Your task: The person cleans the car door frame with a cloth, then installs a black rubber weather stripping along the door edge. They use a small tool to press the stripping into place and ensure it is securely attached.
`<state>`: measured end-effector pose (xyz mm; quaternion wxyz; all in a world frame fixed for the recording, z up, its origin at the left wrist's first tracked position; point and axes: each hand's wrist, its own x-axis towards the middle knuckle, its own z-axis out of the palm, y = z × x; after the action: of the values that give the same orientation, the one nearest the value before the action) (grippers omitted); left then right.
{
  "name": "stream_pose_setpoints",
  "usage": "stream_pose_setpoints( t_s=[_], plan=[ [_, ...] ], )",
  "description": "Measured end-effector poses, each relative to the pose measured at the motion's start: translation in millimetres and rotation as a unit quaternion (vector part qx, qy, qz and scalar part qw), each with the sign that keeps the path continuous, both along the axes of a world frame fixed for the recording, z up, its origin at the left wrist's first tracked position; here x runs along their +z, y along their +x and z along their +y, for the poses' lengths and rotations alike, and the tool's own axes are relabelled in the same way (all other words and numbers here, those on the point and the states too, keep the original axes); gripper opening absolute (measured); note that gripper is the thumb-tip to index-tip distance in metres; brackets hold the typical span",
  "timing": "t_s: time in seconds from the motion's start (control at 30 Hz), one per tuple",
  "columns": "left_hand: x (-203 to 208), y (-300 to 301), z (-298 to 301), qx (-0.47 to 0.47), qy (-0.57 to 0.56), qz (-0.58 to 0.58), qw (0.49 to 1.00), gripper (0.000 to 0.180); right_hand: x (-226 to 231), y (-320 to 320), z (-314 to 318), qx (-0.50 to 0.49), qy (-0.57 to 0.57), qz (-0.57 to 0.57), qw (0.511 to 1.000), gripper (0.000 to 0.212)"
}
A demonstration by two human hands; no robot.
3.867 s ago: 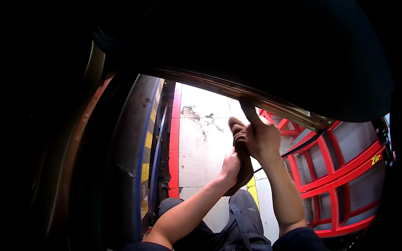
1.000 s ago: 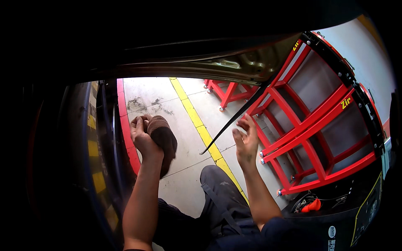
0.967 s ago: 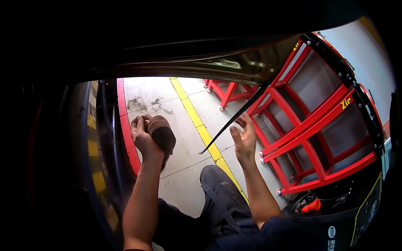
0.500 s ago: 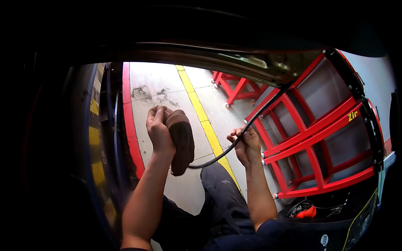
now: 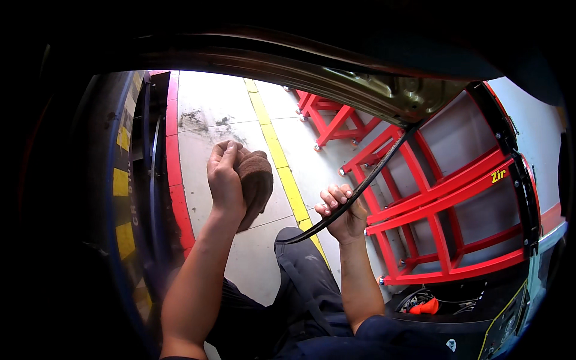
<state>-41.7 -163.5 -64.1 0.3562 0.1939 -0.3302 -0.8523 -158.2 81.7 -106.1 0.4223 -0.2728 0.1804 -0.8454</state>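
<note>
My left hand (image 5: 224, 183) is closed, pinching a folded brown cloth (image 5: 258, 180) that hangs along its right side. My right hand (image 5: 346, 217) is closed on a black rubber strip (image 5: 387, 161), with its fingers curled behind and over it. From the lower corner of a metal panel (image 5: 399, 96) the strip runs down and left past this hand. Its lower end lies in front of my knee, apart from the cloth.
Red wheeled frames (image 5: 432, 204) stand on the right, with another red stand (image 5: 333, 117) farther off. A blue lift-like structure (image 5: 123, 180) with yellow markings rises at left. Cables and an orange-red item (image 5: 425, 307) lie at lower right. Yellow (image 5: 273, 144) and red floor lines run between.
My right hand has shifted left and down, and its fingers have closed more around the strip. The strip's lower end has come out from behind the cloth, which now hangs shorter.
</note>
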Motion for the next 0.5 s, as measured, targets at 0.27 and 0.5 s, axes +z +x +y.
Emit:
stream_pose_setpoints(
  t_s=[0.27, 0.5],
  plan=[
    [39.2, 3.7, 31.3, -0.105, -0.044, 0.054, 0.992, 0.017, 8.1, 5.5, 2.6, -0.018, 0.014, -0.007, 1.0, 0.025],
    [66.2, -23.5, 80.0, -0.201, -0.146, 0.116, 0.962, 0.012, 37.2, 22.5, 7.0, -0.149, 0.117, 0.025, 0.982, 0.049]
  ],
)
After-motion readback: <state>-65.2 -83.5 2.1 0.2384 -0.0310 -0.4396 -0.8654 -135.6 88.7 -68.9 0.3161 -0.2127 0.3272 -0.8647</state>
